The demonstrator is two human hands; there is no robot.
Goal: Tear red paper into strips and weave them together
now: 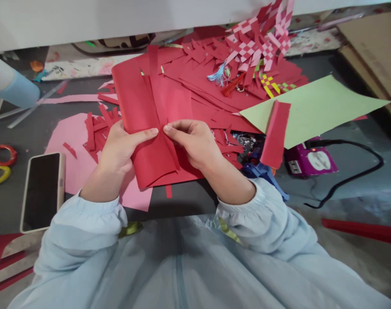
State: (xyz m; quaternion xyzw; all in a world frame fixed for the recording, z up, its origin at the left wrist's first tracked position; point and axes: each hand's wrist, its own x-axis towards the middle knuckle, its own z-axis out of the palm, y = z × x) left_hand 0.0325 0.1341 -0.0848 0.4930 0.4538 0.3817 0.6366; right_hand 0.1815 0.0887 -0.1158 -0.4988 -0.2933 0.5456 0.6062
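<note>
A large sheet of red paper (pixel 137 98), folded over at its left side, is held in front of me above the dark table. My left hand (pixel 123 143) grips the folded left part, thumb on top and fingers hidden beneath. My right hand (pixel 190 139) pinches the paper near its middle, at a loose edge running down the sheet. Both thumb tips are close together there. Under and behind the sheet lie more red sheets (pixel 211 94) and cut red strips (pixel 99 126). Pink paper (pixel 69 150) shows at the left.
A phone (pixel 42 193) and scissors (pixel 2 156) lie at the left. Woven paper fish (pixel 247 47) with tassels are heaped at the back. Right of my hands are green paper (pixel 318 109), a folded red strip (pixel 277 135), a blue tool (pixel 263 171) and a purple box (pixel 311 159) with a black cable.
</note>
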